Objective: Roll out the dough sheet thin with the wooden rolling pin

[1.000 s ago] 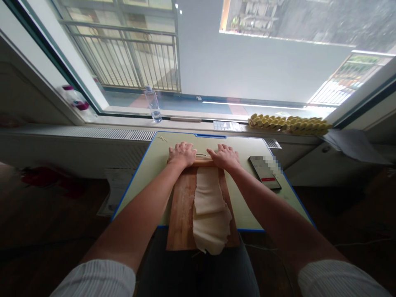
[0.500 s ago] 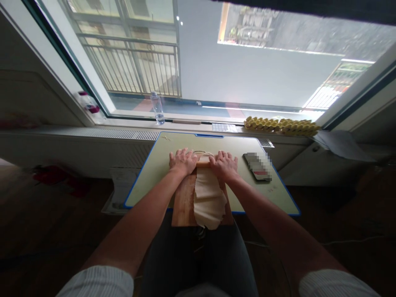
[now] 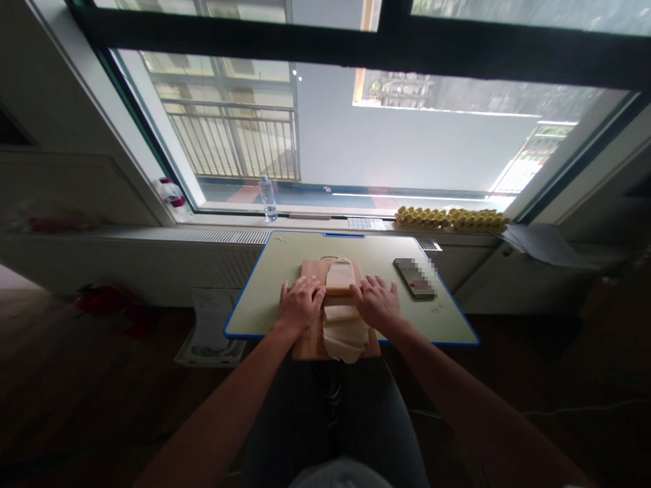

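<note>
A wooden rolling pin (image 3: 338, 291) lies across a pale sheet of dough (image 3: 346, 332) on a wooden cutting board (image 3: 308, 347). My left hand (image 3: 301, 302) bears down on the pin's left end, its fingers pointing forward. On the right end rests my right hand (image 3: 376, 300), palm down, with the thumb near the dough. The dough stretches lengthwise under the pin and hangs slightly over the board's near edge, where it looks rippled. Both hands cover the ends of the pin.
The board sits on a light green table (image 3: 264, 285) with a blue rim. A phone (image 3: 414, 278) lies to the right. Dough scraps (image 3: 280, 240) are at the far left corner. A water bottle (image 3: 267, 199) and yellow egg trays (image 3: 450, 219) stand on the windowsill.
Both hands have drawn the rolling pin toward me along the dough, uncovering the dough's far end. My head view has tilted up, showing more of the window frame.
</note>
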Demonstrator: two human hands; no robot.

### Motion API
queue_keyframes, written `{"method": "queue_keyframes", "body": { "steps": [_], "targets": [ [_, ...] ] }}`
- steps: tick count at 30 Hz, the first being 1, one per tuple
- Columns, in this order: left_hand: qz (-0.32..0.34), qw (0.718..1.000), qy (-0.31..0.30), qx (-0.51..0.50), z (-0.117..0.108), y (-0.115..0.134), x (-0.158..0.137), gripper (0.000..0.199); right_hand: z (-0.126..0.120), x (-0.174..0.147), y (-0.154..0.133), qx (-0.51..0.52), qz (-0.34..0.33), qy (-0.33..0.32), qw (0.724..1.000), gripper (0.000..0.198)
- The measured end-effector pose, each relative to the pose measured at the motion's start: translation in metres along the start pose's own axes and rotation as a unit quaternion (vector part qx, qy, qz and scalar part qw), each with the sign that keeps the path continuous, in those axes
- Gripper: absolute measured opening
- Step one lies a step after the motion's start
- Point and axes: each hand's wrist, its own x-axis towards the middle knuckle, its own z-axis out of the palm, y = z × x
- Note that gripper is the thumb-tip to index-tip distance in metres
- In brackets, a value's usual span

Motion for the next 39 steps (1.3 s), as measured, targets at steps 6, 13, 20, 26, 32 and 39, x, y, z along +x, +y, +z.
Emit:
{"method": "queue_keyframes", "body": {
  "steps": [6,13,20,26,32,39],
  "targets": [
    [-0.025,0.999,0.034,0.021,0.012,0.009,0.012,0.042,0.005,0.022,0.002,-0.008,0.023,0.018,1.000,0.056],
    [-0.057,0.996,-0.006,0.072,0.027,0.010,0.043,0.053,0.013,0.052,0.007,-0.009,0.032,-0.010,0.999,0.067],
    [-0.063,0.995,-0.025,0.076,0.029,0.007,0.071,0.054,0.016,0.080,0.013,0.043,0.036,-0.011,0.998,0.070],
    [-0.071,0.991,-0.081,0.078,0.029,0.001,0.097,0.058,0.016,0.107,0.016,0.069,0.043,-0.042,0.996,0.076],
    [-0.072,0.988,-0.121,0.069,0.026,-0.002,0.124,0.066,0.019,0.133,0.017,0.076,0.052,-0.033,0.995,0.076],
    [-0.064,0.992,-0.084,0.070,0.032,-0.006,0.149,0.056,0.025,0.158,0.017,0.073,0.054,0.024,0.996,0.071]
  ]
}}
